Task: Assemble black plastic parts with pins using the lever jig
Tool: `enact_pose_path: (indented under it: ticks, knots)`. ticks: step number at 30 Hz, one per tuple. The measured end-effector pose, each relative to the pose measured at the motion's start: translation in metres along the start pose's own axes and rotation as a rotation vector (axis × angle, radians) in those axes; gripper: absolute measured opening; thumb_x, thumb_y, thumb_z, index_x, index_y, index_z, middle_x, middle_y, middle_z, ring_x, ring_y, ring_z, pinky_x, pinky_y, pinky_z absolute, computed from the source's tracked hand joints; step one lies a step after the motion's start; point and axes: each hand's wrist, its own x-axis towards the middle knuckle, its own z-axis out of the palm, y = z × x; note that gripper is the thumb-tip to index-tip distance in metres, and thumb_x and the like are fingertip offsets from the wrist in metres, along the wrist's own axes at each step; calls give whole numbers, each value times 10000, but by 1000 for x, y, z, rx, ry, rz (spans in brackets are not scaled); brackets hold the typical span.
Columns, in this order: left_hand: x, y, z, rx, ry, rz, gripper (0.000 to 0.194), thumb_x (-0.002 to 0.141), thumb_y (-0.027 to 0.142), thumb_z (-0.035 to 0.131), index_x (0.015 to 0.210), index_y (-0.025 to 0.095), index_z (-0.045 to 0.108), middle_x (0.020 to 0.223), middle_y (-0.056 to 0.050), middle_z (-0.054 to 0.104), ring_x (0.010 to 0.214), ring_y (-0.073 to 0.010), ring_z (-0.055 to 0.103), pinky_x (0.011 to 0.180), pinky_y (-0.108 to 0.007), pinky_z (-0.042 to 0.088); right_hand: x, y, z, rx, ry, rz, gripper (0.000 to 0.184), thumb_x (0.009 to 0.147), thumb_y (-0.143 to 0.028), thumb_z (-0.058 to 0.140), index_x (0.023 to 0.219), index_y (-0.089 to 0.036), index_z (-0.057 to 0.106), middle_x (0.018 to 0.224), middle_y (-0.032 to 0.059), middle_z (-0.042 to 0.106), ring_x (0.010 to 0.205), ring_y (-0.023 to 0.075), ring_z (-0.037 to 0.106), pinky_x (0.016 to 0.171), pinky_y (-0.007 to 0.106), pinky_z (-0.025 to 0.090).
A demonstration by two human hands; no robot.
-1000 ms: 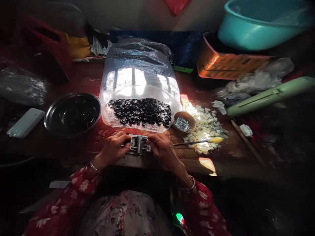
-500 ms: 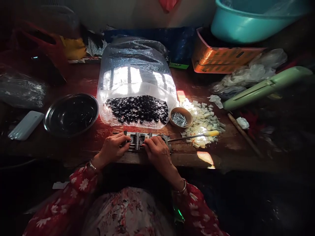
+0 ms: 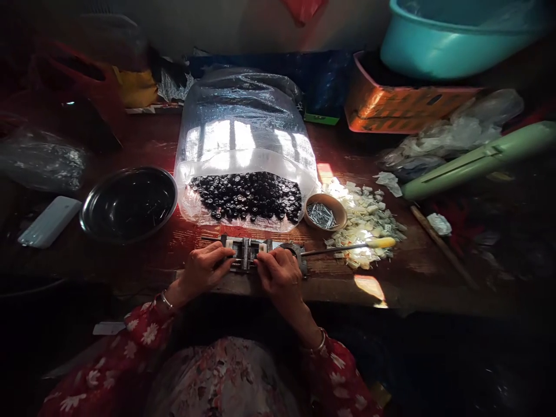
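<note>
A small metal jig (image 3: 246, 255) with rods and a centre block lies near the table's front edge. A lever with a yellow grip (image 3: 382, 242) sticks out to its right. My left hand (image 3: 204, 267) is at the jig's left end, thumb and fingertips pinched together; whatever is between them is too small to name. My right hand (image 3: 280, 275) pinches at the right side of the centre block, its fingertips just below a small white piece (image 3: 262, 247). What these fingers hold is hidden. Beyond the jig, black round caps (image 3: 247, 197) spill from a clear plastic bag (image 3: 247, 116).
A brown bowl of metal pins (image 3: 322, 214) stands beside a heap of whitish plastic pieces (image 3: 369, 217). On the left are a metal basin (image 3: 125, 231) and a white phone-like object (image 3: 50, 221). An orange basket (image 3: 391, 110), a turquoise tub (image 3: 443, 46) and a green tube-like object (image 3: 478, 159) occupy the right.
The whole view has shifted slightly, so the table's things appear a little further right and lower. My right fingers have drawn back slightly toward me, showing more of the white piece.
</note>
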Motion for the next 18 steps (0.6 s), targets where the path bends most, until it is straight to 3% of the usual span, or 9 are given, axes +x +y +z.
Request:
enact_pose_path:
  ticks: [4, 14, 18]
  knots:
    - [-2, 4, 4, -27, 31, -33, 124, 1024, 259, 656, 1100, 206, 737, 873, -14, 689, 758, -121, 667, 722, -226, 526, -2, 2, 1, 41, 32, -11, 62, 1063, -234, 600, 1039, -233, 657, 859, 30, 600, 815, 213, 524, 756, 351, 400]
    - [-3, 18, 9, 436, 22, 52, 149, 967, 181, 581, 927, 210, 721, 834, -18, 617, 662, -138, 562, 602, -273, 418, -4, 2, 5, 46, 81, -4, 43, 1035, -204, 640, 1046, -236, 667, 843, 16, 588, 809, 204, 517, 750, 348, 377]
    - [0, 19, 12, 456, -29, 11, 143, 934, 175, 583, 854, 213, 695, 850, -21, 611, 647, -131, 538, 585, -270, 381, -2, -3, 8, -48, 56, 12, 107, 1035, -216, 618, 935, -238, 647, 817, 15, 585, 810, 213, 503, 760, 358, 354]
